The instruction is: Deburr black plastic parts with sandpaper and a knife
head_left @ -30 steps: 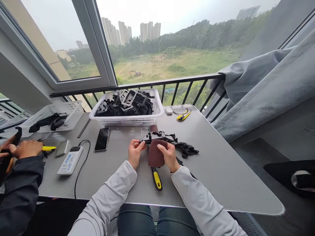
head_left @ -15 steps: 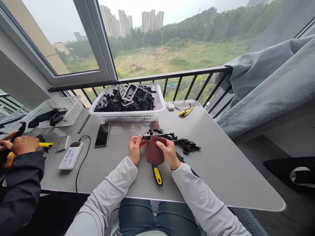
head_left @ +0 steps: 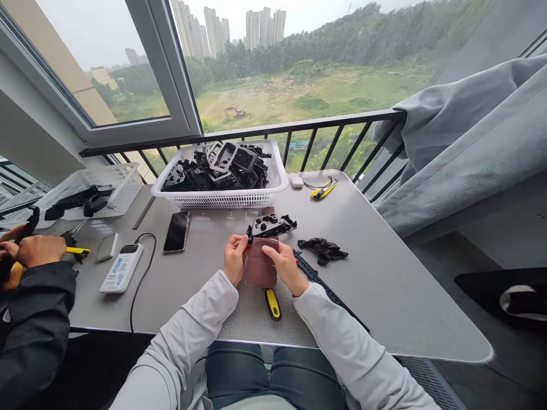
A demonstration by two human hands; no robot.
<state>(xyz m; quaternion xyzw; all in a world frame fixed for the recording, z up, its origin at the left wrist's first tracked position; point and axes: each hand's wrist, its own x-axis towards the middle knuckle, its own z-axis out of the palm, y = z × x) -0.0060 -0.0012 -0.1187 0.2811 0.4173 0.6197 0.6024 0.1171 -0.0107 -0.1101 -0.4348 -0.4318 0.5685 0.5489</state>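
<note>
My left hand pinches the left end of a black plastic part and holds it up over the grey table. My right hand grips a reddish-brown sheet of sandpaper against the part's lower edge. Under my hands lies a yellow-and-black handled tool. A crumpled black glove lies on the table just to the right.
A white basket full of black parts stands at the back by the railing. A phone, a white device with a cable and a yellow cutter lie around. Another person's hand works at the left near a second basket.
I have lifted and turned the black part closer to me, clear of the glove. The sandpaper has slid left beneath it. The camera has tilted slightly.
</note>
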